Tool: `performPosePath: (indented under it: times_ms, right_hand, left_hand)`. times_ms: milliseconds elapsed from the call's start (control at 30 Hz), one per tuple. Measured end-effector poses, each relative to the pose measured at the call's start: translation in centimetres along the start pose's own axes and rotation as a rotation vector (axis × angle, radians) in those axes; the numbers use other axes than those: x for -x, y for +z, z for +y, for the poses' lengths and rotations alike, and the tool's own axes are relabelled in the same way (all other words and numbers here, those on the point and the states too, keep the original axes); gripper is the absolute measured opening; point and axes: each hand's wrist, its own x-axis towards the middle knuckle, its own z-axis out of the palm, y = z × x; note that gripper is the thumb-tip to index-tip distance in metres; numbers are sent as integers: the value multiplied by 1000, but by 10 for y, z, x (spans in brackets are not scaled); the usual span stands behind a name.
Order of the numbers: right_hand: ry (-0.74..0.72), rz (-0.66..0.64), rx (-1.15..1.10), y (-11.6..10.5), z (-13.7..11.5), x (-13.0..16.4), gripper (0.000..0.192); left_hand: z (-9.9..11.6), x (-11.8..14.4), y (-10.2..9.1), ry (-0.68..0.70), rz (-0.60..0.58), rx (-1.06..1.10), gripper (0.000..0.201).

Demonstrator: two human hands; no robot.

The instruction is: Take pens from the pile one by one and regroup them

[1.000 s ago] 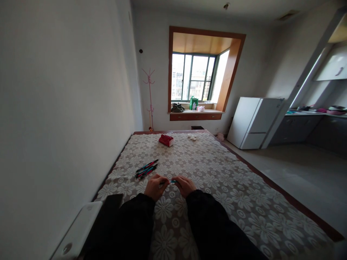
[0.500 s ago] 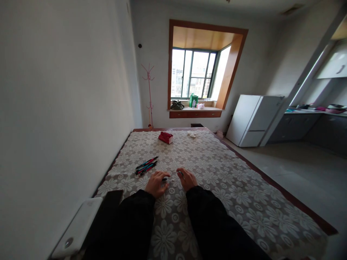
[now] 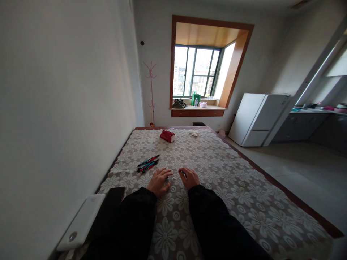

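My left hand [image 3: 159,181] rests low on the flowered tablecloth [image 3: 217,173], its fingertips pinched on a small dark pen piece [image 3: 168,177]. My right hand [image 3: 190,177] lies a little to the right and grips a thin pen part [image 3: 179,172] that points left toward the other hand. Both pieces are tiny and hard to make out. A short gap separates the two hands. A bunch of several red, teal and black pens [image 3: 148,164] lies on the cloth just beyond and left of my left hand.
A red box [image 3: 167,135] and a small white scrap [image 3: 193,133] sit at the table's far end. A white device [image 3: 81,222] lies near the left wall. A white fridge [image 3: 257,119], a pink coat stand [image 3: 151,94] and a window sill stand beyond.
My hands, first joined on one teal pen, have come apart, each keeping a piece. They have also sunk onto the cloth, and the view has tilted down slightly.
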Motion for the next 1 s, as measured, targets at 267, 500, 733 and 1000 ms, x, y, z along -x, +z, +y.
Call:
performPosePath:
  times_ms: [267, 500, 733, 1000]
  right_hand:
    - [-207, -106, -1, 2, -2, 3, 13]
    - [-221, -205, 92, 7, 5, 3, 30]
    - [-54, -223, 145, 1, 0, 1, 34]
    - [-29, -207, 131, 2, 3, 2, 21]
  left_hand:
    - [0, 0, -1, -30, 41, 17, 43]
    - [4, -1, -5, 9, 63, 59, 23]
    - [4, -1, -8, -13, 151, 61, 8]
    - [6, -2, -9, -41, 166, 70, 14]
